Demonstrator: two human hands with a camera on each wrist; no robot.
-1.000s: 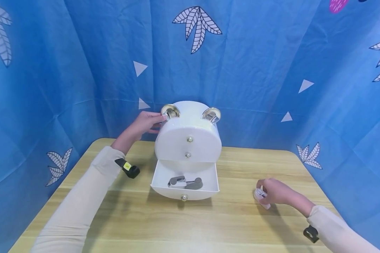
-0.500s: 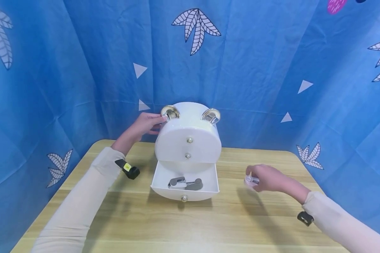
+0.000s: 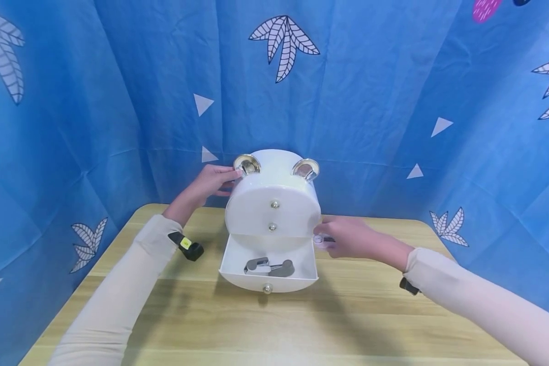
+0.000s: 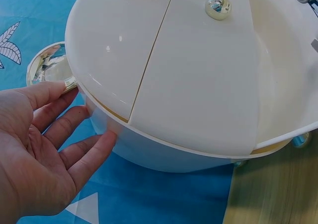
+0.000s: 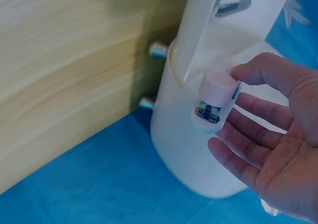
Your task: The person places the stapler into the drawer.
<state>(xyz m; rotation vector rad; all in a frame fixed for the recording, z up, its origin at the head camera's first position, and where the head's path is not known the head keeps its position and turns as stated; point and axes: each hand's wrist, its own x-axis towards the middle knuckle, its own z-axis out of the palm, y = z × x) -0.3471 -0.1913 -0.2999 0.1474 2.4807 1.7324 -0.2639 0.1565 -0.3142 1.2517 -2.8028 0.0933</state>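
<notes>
A white, round-topped drawer cabinet [image 3: 272,211] with gold ears stands at the middle of the table, its bottom drawer [image 3: 268,281] pulled out. Inside that drawer lie grey-and-white mini staplers [image 3: 281,268], overlapping in view. My left hand [image 3: 210,182] pinches the base of the left gold ear [image 4: 49,65] between thumb and index finger, while the other fingers touch the cabinet's side. Beside the cabinet's right edge, my right hand [image 3: 349,237] holds a small pale pink mini stapler [image 5: 218,87] between thumb and fingers, above the drawer's right side.
The wooden table [image 3: 274,330] extends in front of the cabinet. A blue patterned curtain [image 3: 370,101] hangs close behind and at both sides. Two upper drawers with round knobs [image 3: 275,204] are closed. The right gold ear [image 3: 306,169] sticks out at the top.
My right hand has lifted the pink mini stapler from the table's right side and carried it left to the open drawer. The left hand stays at the ear.
</notes>
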